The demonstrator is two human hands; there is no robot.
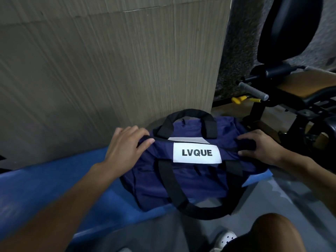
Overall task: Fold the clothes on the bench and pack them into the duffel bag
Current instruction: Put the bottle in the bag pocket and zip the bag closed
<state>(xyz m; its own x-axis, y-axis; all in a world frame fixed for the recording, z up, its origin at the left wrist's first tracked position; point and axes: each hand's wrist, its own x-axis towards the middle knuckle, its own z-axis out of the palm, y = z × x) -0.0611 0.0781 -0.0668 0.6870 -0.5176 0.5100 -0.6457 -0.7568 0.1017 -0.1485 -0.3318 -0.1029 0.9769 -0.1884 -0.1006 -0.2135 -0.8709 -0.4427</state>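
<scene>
We look down on a navy duffel bag point(190, 180) lying on the blue worktop point(54, 182), at its right end. The bag's back is close to the wood-grain wall panel point(109, 60), and its right end reaches the worktop's right edge. A white label point(197, 152) reading "LVQUE" sits at the middle of the bag's top. The far handle point(189, 113) arches up in black against the panel. The near handle point(200, 211) droops in a loop over the worktop's front edge.

Our hands are well apart, one at each end of the bag. The left hand point(125, 148) lies over the bag's left end, with the black trim caught between thumb and fingers. The right hand point(263, 148) grips the black right end, fingers curled over the top and the thumb pressed in from the near side. We cannot tell whether the bag's top is zipped.

Beyond the worktop's right edge stands a black gym machine point(258, 110) with a grey grip point(252, 90) pointing toward us and a yellow pin point(238, 99) just below it. Near the worktop's front edge, over the grey floor point(281, 197), we see our bare knee point(276, 231) and a white shoe point(225, 237).
</scene>
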